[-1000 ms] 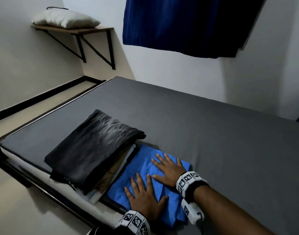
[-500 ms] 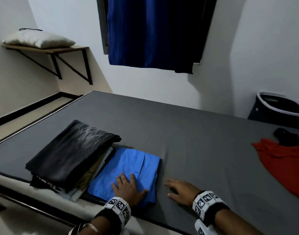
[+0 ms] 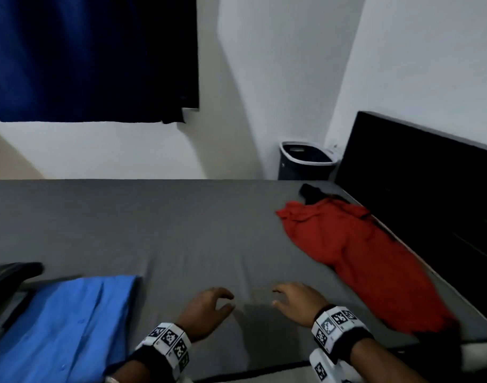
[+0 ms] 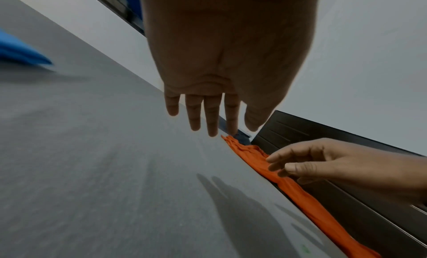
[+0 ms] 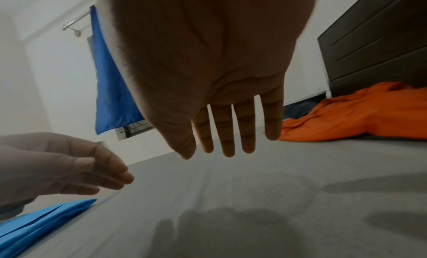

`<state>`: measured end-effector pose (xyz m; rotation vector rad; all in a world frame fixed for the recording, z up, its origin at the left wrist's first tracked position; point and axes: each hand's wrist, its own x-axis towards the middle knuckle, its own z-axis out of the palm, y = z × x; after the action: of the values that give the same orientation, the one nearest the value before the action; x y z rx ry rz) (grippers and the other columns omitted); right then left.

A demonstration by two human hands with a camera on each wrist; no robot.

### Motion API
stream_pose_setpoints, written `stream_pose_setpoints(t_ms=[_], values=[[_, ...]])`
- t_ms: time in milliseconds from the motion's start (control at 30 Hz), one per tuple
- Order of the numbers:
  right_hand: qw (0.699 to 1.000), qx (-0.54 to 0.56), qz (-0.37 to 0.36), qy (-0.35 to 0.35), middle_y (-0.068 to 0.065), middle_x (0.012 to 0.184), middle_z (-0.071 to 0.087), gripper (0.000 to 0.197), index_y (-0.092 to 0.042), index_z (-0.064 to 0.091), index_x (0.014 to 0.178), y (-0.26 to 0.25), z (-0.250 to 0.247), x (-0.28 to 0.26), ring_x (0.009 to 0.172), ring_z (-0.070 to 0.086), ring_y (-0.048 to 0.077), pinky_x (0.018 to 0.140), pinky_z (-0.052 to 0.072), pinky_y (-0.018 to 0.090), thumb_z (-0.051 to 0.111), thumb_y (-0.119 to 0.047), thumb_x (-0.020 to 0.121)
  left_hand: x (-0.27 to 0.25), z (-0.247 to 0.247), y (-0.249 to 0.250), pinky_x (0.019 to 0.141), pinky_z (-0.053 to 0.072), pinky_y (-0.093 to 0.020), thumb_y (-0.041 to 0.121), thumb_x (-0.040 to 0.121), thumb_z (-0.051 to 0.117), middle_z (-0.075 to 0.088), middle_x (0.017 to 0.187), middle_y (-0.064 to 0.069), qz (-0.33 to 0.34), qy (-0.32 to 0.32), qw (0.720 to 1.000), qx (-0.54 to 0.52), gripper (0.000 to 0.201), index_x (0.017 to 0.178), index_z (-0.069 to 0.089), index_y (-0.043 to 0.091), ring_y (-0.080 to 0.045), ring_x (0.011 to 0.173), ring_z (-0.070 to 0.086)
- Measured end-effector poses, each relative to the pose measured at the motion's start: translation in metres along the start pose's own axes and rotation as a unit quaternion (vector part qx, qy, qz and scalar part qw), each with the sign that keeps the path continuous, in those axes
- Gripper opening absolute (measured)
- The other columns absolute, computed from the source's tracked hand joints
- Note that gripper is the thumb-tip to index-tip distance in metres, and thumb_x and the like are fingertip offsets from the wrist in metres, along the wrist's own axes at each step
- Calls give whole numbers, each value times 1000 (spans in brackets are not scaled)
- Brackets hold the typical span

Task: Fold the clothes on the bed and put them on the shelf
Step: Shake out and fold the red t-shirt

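A folded blue shirt (image 3: 68,322) lies at the near left of the grey bed (image 3: 181,230), beside the edge of a dark folded pile (image 3: 7,272). An unfolded red garment (image 3: 355,252) sprawls at the right, next to the black headboard (image 3: 419,183), with a small black piece (image 3: 310,192) at its far end. My left hand (image 3: 209,305) and right hand (image 3: 295,299) hover over bare sheet between the two garments, fingers relaxed, holding nothing. The wrist views show the left hand (image 4: 208,106) and right hand (image 5: 226,130) with straight, spread fingers above the sheet.
A dark laundry basket (image 3: 306,161) stands in the corner beyond the bed. A blue curtain (image 3: 79,56) hangs on the far wall. The bed's near edge runs just below my wrists.
Both hands left the blue shirt and moved right over bare sheet. My view swung right, so the shelf and the dark pile slid out and the red garment came in.
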<state>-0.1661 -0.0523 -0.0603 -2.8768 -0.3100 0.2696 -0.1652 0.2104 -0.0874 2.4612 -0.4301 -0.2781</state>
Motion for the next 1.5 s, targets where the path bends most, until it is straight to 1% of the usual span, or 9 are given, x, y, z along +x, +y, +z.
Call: stream_pose_setpoints(t_ms=[67,267,400,533,833,1067,1300,1433,1500], values=[[999,-2,46,24,-4,135,58,45,-27,55,133,39,-10,-11,125,53,18,103,42,29,54,-44,91,20,16,23,94,38,-11,52,89,53,60,109,25,19,-4,1000,-15,6,95,52,50,0,112,57],[982,-43,169,70,0,135,54,50,-25,49,135,146,-30,-38,124,51,23,101,42,34,58,-38,88,66,63,85,87,42,-11,37,93,59,53,82,52,60,-43,997,-36,14,87,55,49,20,86,53],[960,-71,261,67,2,134,53,54,-26,44,135,198,-25,-52,124,52,25,99,43,37,62,-40,86,94,86,122,89,45,-15,50,87,51,60,92,29,94,-61,993,-33,7,91,57,48,9,92,58],[955,-50,286,64,0,129,59,44,-26,55,127,228,-7,-57,120,56,20,97,46,32,65,-38,86,111,99,142,73,35,3,30,96,58,55,88,30,98,-63,992,-55,10,103,64,34,19,78,50],[939,-49,301,160,-2,99,68,9,-25,68,94,235,4,-39,91,67,20,72,49,30,59,-27,92,119,109,136,85,49,-16,25,94,61,70,94,14,70,-58,989,-119,10,92,63,35,2,88,64],[930,17,187,316,4,79,60,20,-16,57,80,204,-26,-28,70,60,30,60,44,38,51,-24,97,115,101,128,91,52,-34,24,92,63,73,94,10,55,-16,986,-158,12,91,64,36,-2,91,67],[954,213,-35,208,-4,70,57,17,-22,51,89,97,-45,-15,68,59,19,67,46,43,44,-33,99,97,90,150,80,53,-19,10,86,71,58,117,8,110,-32,958,-263,82,143,21,41,-7,97,67],[944,267,-59,182,-7,73,59,25,-24,49,91,59,-30,-17,72,59,13,71,48,41,48,-49,93,92,73,143,69,43,-15,12,76,52,71,92,15,111,88,978,-151,45,113,61,36,-16,91,69],[940,269,-44,206,-9,66,55,36,-28,47,94,53,-23,-22,64,54,10,66,47,38,55,-61,82,87,60,137,70,44,-22,22,74,48,71,91,13,106,86,986,-99,40,110,65,28,-17,91,66]])
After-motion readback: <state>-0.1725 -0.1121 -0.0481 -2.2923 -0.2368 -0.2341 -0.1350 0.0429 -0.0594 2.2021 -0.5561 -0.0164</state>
